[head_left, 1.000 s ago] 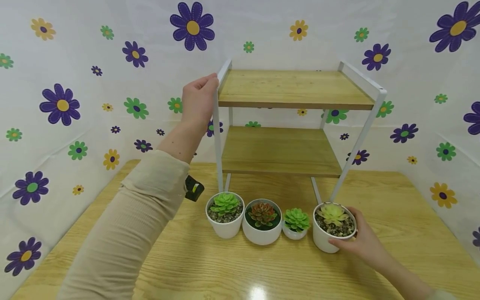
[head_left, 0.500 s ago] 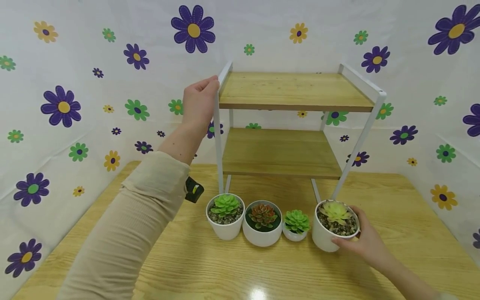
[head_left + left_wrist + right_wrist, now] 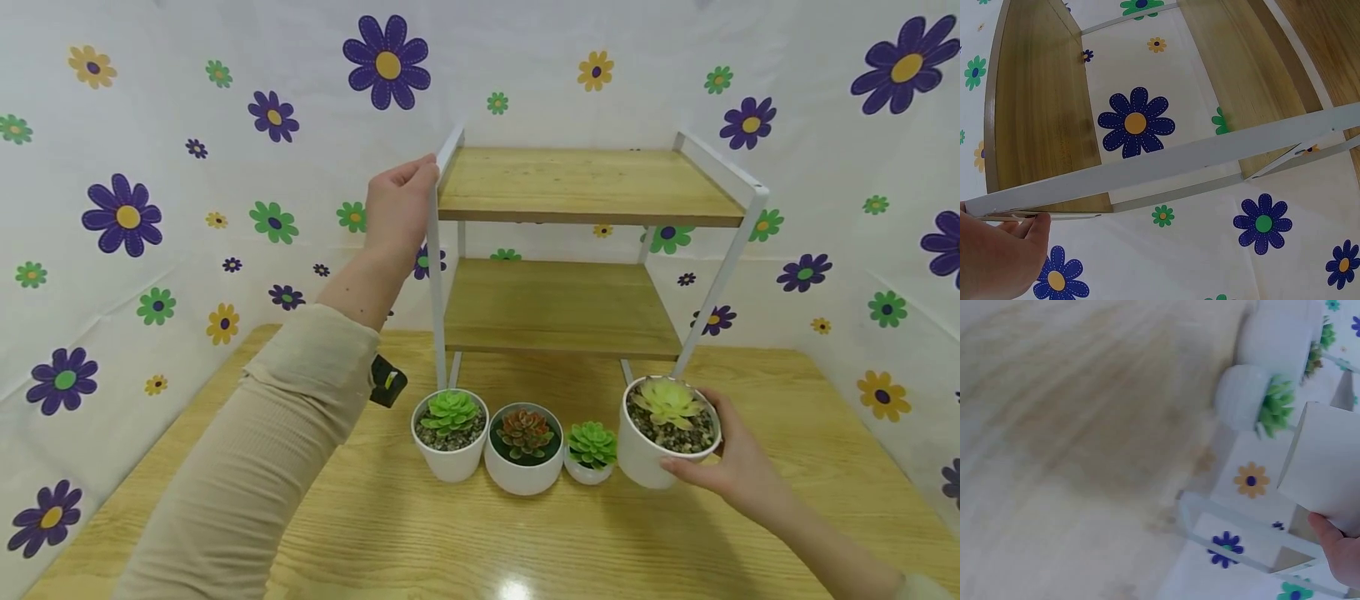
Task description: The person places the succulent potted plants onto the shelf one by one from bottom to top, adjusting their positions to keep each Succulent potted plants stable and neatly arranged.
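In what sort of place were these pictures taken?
Likely a staged tabletop booth: flower-printed white sheeting closes in the wood-grain table on three sides, and a two-tier shelf rack stands there.

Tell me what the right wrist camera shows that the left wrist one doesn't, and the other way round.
Only the right wrist view shows the right hand holding a white pot, with a small potted green succulent and larger white planters beyond it.

Only the left wrist view shows the left hand, gripping a corner of the rack.

Both show parts of the rack, the flower-print backdrop and some of the tabletop, blurred in the right wrist view.
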Demonstrator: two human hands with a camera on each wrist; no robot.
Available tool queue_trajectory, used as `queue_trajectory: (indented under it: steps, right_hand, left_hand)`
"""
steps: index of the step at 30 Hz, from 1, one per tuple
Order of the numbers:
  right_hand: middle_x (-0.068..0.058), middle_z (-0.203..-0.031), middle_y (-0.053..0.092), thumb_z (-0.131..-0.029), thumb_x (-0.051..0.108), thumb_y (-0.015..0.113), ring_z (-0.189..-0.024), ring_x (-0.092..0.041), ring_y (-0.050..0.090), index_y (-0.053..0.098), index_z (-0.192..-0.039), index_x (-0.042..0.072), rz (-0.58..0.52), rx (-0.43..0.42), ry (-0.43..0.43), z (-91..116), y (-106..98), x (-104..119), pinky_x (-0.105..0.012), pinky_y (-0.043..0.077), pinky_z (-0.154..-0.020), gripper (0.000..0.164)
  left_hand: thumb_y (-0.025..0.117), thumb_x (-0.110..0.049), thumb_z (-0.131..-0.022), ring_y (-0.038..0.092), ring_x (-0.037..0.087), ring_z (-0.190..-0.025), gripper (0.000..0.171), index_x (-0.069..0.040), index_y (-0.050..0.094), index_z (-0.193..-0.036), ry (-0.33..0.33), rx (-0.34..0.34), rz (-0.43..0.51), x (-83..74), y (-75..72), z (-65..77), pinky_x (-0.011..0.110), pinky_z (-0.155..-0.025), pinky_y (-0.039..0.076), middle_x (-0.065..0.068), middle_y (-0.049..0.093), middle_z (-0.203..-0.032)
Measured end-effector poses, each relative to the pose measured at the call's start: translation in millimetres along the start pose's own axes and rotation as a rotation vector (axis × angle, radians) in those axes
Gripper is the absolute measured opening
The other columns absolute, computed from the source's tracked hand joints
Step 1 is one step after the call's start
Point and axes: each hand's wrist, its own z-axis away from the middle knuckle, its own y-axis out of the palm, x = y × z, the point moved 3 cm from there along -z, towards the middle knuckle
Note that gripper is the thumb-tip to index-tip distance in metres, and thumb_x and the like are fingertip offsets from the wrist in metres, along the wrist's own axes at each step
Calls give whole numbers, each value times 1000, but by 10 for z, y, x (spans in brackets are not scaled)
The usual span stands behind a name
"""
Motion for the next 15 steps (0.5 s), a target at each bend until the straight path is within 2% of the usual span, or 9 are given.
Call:
queue_trajectory:
  steps: [10, 13, 15]
  right_hand:
    - [-24, -133, 40, -75, 7, 75, -106, 10, 43, 22, -141, -3, -47, 19, -24, -209, -142, 357, -3, 38, -82, 85]
    - [-24, -134, 38, -76, 8, 74, -117, -14, 47, 21, -141, -2, -78, 27, -26, -296, -158, 496, -2, 37, -82, 85]
    - [-24, -136, 36, -77, 9, 73, -121, -29, 44, 19, -142, -2, -96, 37, -17, -358, -158, 590, -2, 37, -82, 86]
  left_hand:
    - [44, -30, -96, 37, 9, -135, 39, -20, 53, -132, 10, 3, -10, 17, 5, -2, 31, -112, 32, -9, 48, -142]
    - [43, -31, -97, 37, 9, -135, 39, -21, 53, -133, 7, 2, -21, 19, 8, -3, 32, -112, 32, -10, 47, -142]
    - [42, -32, -97, 36, 8, -136, 39, -22, 52, -133, 4, 2, -28, 17, 10, 0, 31, -112, 32, -10, 46, -142]
